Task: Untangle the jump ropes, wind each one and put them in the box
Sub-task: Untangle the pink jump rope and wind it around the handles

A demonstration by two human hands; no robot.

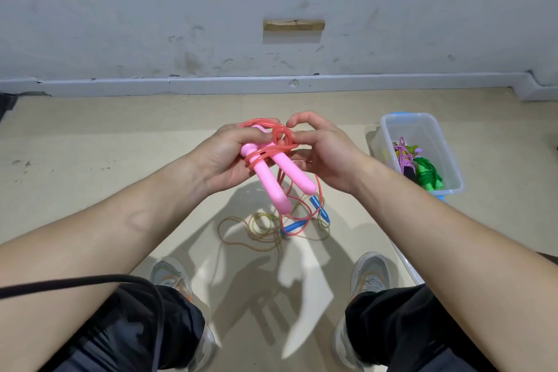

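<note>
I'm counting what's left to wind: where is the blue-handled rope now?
Head view: the blue-handled rope lies on the floor at centre, below the pink handles, ahead of the shoes and left of the box.

head-worn view, looking down, close

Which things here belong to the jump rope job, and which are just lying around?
Job: pink rope, held by left hand and right hand; blue-handled rope on the floor; box holding a purple rope and a green rope.
Lying about: wood block on the wall; black cable at lower left.
</note>
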